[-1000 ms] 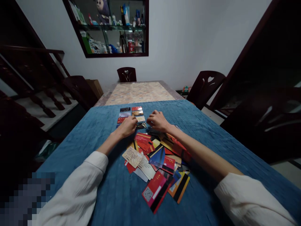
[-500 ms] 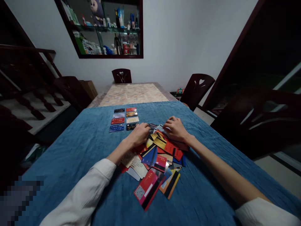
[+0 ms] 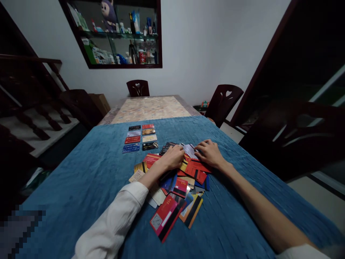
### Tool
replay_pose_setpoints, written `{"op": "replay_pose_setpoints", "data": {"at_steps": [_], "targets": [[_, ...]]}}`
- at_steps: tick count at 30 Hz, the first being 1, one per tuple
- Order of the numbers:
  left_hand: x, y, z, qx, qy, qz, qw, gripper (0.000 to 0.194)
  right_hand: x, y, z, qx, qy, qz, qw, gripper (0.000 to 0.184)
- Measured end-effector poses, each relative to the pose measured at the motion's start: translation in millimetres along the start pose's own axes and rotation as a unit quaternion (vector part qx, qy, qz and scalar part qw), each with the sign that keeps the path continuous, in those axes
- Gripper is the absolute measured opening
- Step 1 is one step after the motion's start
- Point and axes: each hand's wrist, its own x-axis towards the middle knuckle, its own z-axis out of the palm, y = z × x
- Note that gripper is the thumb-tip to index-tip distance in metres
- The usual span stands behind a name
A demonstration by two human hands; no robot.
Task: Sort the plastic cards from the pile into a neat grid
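Observation:
A loose heap of plastic cards lies on the blue cloth, with a red card [image 3: 167, 217] and a yellow card with a black stripe [image 3: 192, 211] at its near end. Over the heap's upper middle is my left hand [image 3: 174, 157], fingers curled down and closed together; whatever they grip is hidden. My right hand [image 3: 209, 154] rests at the heap's far right, its bent fingers slightly apart, touching the edge of a whitish card [image 3: 190, 150]. Beyond the heap, several cards stand in two neat columns, including a blue card [image 3: 131, 148] and a black card [image 3: 150, 145].
The blue cloth [image 3: 88, 172] covers the near part of a long table, whose patterned top [image 3: 153, 107] shows beyond. Dark wooden chairs [image 3: 225, 100] stand around it. A wall cabinet [image 3: 125, 66] with bottles and a plush toy [image 3: 108, 15] hangs behind.
My left hand has moved right across the heap, uncovering cards on its left side. My right hand has shifted slightly nearer to me. The two card columns look the same.

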Motion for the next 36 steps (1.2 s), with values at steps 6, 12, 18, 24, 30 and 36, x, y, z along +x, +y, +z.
{"op": "replay_pose_setpoints", "data": {"at_steps": [6,12,18,24,30,36], "targets": [[10,-8,3.9,0.000,0.011,-0.022,1.000,0.019,3,-6,0,0.002,-0.038,0.017,0.999,0.037],[15,-18,4.7,-0.025,0.034,-0.034,0.999,0.027,11,-13,-1,0.034,-0.054,-0.021,0.998,0.041],[17,-27,13.7,-0.065,0.023,-0.038,0.997,0.033,18,-14,3,0.047,-0.042,-0.036,0.997,0.050],[14,-31,11.6,-0.062,0.017,-0.028,0.998,0.022,13,-14,-3,0.082,-0.022,-0.051,0.995,0.036],[5,-32,3.9,-0.036,0.004,0.023,0.999,0.020,10,-12,-2,0.125,-0.016,-0.068,0.990,0.031],[0,-34,1.7,-0.032,0.002,0.023,0.999,0.018,12,-16,0,0.148,-0.016,-0.083,0.985,0.028]]}}
